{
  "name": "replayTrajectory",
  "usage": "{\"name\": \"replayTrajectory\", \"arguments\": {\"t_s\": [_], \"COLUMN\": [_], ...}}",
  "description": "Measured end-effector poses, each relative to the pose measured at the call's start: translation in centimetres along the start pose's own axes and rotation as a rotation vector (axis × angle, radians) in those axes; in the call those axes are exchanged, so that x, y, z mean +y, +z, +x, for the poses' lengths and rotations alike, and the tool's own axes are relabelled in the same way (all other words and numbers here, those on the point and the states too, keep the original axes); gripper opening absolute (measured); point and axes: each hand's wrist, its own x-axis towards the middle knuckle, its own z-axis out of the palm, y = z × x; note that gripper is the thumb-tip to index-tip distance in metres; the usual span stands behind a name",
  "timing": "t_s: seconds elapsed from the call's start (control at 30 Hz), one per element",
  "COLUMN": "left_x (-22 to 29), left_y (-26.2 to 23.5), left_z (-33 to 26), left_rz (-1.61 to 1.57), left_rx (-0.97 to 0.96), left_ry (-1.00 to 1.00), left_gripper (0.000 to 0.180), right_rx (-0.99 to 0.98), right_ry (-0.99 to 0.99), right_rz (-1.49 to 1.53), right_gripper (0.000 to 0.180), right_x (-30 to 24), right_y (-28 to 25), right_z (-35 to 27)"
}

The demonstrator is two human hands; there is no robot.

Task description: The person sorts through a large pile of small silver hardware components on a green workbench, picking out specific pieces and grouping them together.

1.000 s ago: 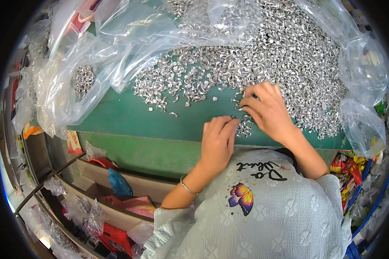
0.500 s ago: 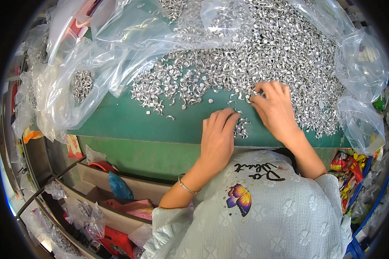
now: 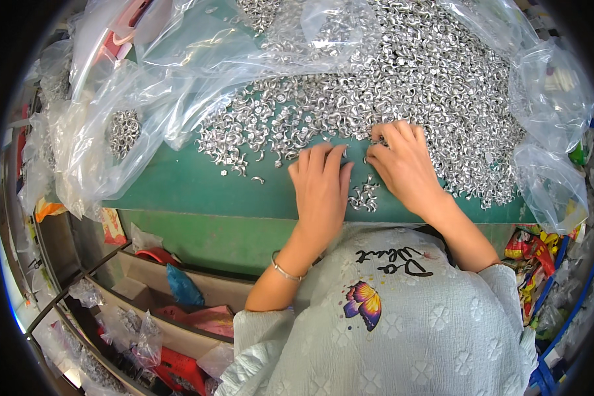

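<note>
Small curved silver metal pieces (image 3: 442,86) form a broad heap on the green tabletop (image 3: 171,178). At the heap's front edge, my right hand (image 3: 406,168) is closed, its fingers and thumb bent around small metal pieces that are mostly hidden. My left hand (image 3: 319,188) lies to its left, back of the hand up and fingers curled. A small metal piece (image 3: 346,153) shows between its index fingertip and thumb. Between my hands and nearer to me lies a little separate cluster of the same pieces (image 3: 363,196).
Clear plastic sheeting (image 3: 198,72) covers the table's left side and part of the heap. More plastic bags (image 3: 551,165) hang at the right edge. Below the table on the left is a brown shelf (image 3: 204,290) holding a blue bag (image 3: 183,285).
My left hand has moved forward and slightly left, away from the small cluster, to the heap's front edge. My right hand has shifted a little left along the heap.
</note>
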Motion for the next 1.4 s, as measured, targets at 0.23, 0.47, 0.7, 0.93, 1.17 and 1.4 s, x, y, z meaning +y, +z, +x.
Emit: {"name": "replayTrajectory", "arguments": {"t_s": [0.23, 0.47, 0.7, 0.93, 1.17, 1.4], "left_x": [-1.5, 0.0, -0.4, -1.8, -2.2, -5.1], "left_y": [-0.6, -0.4, -1.2, -1.6, -1.9, -3.2], "left_z": [0.5, -1.3, -0.2, 0.3, 0.6, 1.5], "left_rz": [0.135, -0.006, 0.05, 0.166, 0.222, 0.288], "left_rx": [0.054, -0.129, -0.035, 0.037, 0.131, 0.209], "left_ry": [-0.057, 0.133, 0.067, 0.009, -0.071, -0.165], "left_gripper": [0.021, 0.023, 0.025, 0.026, 0.029, 0.025], "right_rx": [-0.098, 0.071, 0.083, 0.049, 0.106, -0.096], "right_ry": [-0.037, 0.016, 0.067, 0.054, -0.07, -0.144], "right_rz": [0.198, 0.089, 0.095, 0.007, 0.082, 0.197], "right_gripper": [0.009, 0.024, 0.026, 0.024, 0.029, 0.029], "right_x": [0.2, 0.2, 0.5, 0.8, -0.7, 0.1], "right_y": [-0.9, 1.3, 0.5, 0.1, 1.8, 0.9], "right_z": [-1.1, 1.8, 0.8, 1.1, 3.6, 2.8]}}
